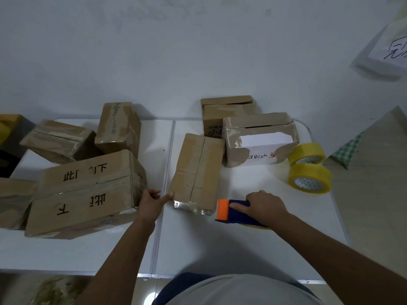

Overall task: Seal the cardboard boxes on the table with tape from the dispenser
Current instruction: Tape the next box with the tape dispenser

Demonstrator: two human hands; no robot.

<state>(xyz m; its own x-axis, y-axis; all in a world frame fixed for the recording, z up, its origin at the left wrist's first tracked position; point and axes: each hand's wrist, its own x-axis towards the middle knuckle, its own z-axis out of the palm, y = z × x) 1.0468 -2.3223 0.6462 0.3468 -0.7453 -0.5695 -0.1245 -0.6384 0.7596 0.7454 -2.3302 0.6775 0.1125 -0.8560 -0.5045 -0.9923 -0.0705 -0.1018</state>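
A long narrow cardboard box [196, 170] lies in the middle of the white table [220, 245], its top seam running away from me. My left hand [153, 202] touches the box's near left corner with the thumb, the other fingers curled. My right hand [263, 205] grips a blue tape dispenser [240, 213] with an orange front piece, just right of the box's near end, index finger laid along its top. Yellow tape shows under the dispenser.
A large box with black characters [88, 192] sits to the left, with several more boxes [119, 126] behind it. Two boxes [257, 139] stand at the back right. Two yellow tape rolls [310, 177] lie on the right near the table edge.
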